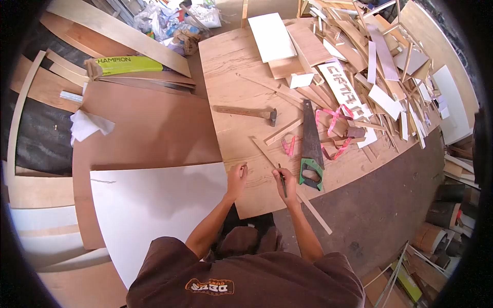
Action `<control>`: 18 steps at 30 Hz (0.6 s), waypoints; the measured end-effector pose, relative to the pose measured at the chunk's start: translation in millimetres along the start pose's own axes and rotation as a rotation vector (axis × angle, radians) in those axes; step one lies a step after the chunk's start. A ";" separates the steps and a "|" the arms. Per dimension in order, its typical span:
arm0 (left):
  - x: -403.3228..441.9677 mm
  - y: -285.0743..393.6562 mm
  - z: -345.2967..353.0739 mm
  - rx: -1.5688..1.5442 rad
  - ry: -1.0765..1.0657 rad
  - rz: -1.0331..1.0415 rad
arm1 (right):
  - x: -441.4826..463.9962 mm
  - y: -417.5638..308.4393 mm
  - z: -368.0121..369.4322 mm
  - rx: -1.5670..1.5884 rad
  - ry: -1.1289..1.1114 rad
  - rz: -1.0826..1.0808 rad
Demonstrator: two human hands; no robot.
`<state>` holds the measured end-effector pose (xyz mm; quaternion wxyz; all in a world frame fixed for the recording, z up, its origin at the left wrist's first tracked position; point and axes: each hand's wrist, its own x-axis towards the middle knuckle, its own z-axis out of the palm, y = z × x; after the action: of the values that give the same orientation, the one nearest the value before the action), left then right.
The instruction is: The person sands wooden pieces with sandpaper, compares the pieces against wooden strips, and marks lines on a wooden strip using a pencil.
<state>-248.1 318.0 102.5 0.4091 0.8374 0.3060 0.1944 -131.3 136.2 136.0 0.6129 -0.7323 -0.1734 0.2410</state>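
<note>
My right hand (285, 184) is closed round a dark pencil-like tool (282, 180), above a thin wooden strip (317, 213) that crosses the table's near edge. At the left edge of the plywood table (246, 197), my left hand (237, 179) has its fingers curled; whether anything is in them is too small to tell. A handsaw with a green handle (311, 174) lies just right of my right hand. Farther back rests a hammer (246, 111) with a wooden handle. Pink measuring tape (334, 120) is looped beside the saw blade.
A large white sheet (159, 210) lies left of my arms on brown board (149, 123). Wood offcuts (380, 61) are heaped at the back right, near a lettered white board (340, 90) and a white-topped box (272, 38). Plastic bags (164, 20) lie beyond.
</note>
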 end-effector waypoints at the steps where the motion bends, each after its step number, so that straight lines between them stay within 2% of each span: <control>1: 15.3 -6.0 6.0 -0.019 0.024 -0.021 | 11.4 -1.2 6.9 -0.138 0.044 -0.081; 3: 36.1 -18.2 17.7 -0.053 0.056 -0.055 | 36.3 -0.6 22.0 -0.294 0.074 -0.165; 5: 61.5 -35.5 30.9 0.089 0.108 0.019 | 69.3 6.9 41.7 -0.436 0.143 -0.369; 6: 67.2 -44.9 36.2 0.078 0.094 0.003 | 80.8 -0.8 49.8 -0.495 0.062 -0.229; 8: 87.0 -59.0 53.9 0.123 0.167 0.178 | 114.3 12.0 74.3 -0.575 0.095 -0.270; 9: 87.4 -62.3 61.3 0.115 0.160 0.155 | 122.7 21.6 84.2 -0.634 0.112 -0.318; 11: 95.6 -65.2 69.6 0.139 0.193 0.061 | 138.3 32.3 96.3 -0.644 0.091 -0.304; 15: 96.1 -63.5 68.6 0.104 0.166 0.007 | 140.9 55.4 104.0 -0.607 0.054 -0.261; 18: 98.7 -59.6 73.5 0.232 0.167 0.062 | 147.8 51.3 101.9 -0.590 0.033 -0.245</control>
<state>-154.1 371.2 18.6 0.2764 0.8691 0.3334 0.2391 -69.4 290.7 51.4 0.4013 -0.8560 -0.3125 0.0927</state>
